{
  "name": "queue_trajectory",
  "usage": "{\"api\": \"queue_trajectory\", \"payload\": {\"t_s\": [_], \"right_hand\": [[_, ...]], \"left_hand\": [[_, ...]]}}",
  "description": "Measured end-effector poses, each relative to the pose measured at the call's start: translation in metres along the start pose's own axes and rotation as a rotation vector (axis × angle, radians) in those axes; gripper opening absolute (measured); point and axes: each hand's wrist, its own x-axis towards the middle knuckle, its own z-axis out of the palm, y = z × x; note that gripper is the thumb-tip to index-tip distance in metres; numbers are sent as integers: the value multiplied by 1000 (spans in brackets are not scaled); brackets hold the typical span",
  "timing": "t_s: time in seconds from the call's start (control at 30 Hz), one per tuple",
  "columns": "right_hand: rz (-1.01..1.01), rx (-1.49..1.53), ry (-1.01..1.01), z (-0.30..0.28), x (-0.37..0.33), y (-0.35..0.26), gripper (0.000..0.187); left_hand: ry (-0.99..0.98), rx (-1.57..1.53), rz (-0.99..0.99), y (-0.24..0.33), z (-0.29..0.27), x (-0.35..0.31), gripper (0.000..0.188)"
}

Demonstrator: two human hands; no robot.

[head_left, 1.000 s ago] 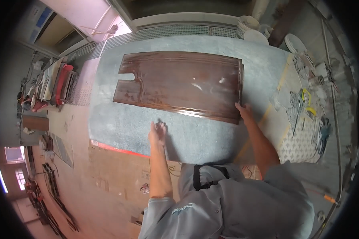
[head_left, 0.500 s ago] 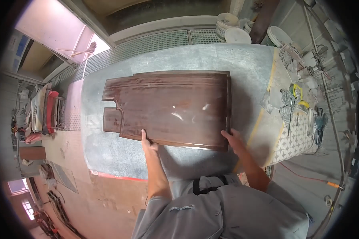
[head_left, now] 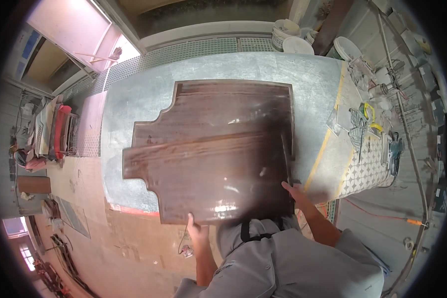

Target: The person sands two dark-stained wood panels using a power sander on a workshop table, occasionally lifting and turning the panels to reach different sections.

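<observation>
Both my hands hold a glossy dark brown wooden panel [head_left: 208, 179] with a stepped, curved left end, tilted in front of my body. My left hand [head_left: 197, 229] grips its near edge, thumb on top and fingers hidden underneath. At the right end of that edge, my right hand [head_left: 295, 193] has its thumb over the corner, with the other fingers mostly hidden. Behind it a second brown wooden panel [head_left: 233, 104] of similar shape lies on the grey table [head_left: 313, 84], partly covered by the held one.
White buckets [head_left: 298, 45] stand beyond the far right of the table. Patterned sheeting [head_left: 365, 169], a yellow-handled tool [head_left: 370, 111] and a spray gun [head_left: 395, 146] are on the right. An orange cable [head_left: 377, 213] runs at lower right. A broom [head_left: 115, 54] leans at far left.
The held panel has come toward my body, and both hands have moved nearer with it. More of the panel underneath now shows on the table.
</observation>
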Motion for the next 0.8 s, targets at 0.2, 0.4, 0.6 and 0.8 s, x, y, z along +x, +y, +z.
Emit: {"api": "queue_trajectory", "payload": {"t_s": [0.2, 0.4, 0.6, 0.8], "right_hand": [[121, 635, 88, 36, 46, -27, 28], [135, 904, 5, 44, 102, -63, 29], [42, 904, -161, 62, 153, -108, 43], [-155, 374, -243, 85, 177, -139, 46]], "left_hand": [[173, -13, 114, 28, -18, -7, 67], [278, 27, 77, 61, -34, 10, 66], [324, 115, -10, 69, -31, 27, 67], [246, 17, 65, 31, -33, -5, 65]]}}
